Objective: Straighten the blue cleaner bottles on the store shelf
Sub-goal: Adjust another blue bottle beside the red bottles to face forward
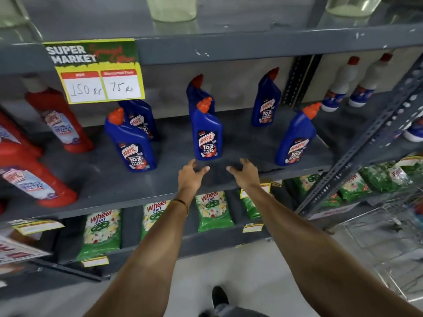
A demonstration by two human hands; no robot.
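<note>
I'm lining up the blue Harpic bottles (207, 133) standing across the grey shelf (103, 179), left hand (191, 173) and right hand (245, 173) both hovering empty with fingers loosely spread just in front of the middle one, probably needing a two-handed nudge next.

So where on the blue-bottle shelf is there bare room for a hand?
Bare shelf lies between the middle front bottle and the right front bottle, and along the front edge by both hands. Crowded at left, where the left front bottle overlaps the one behind.
</note>
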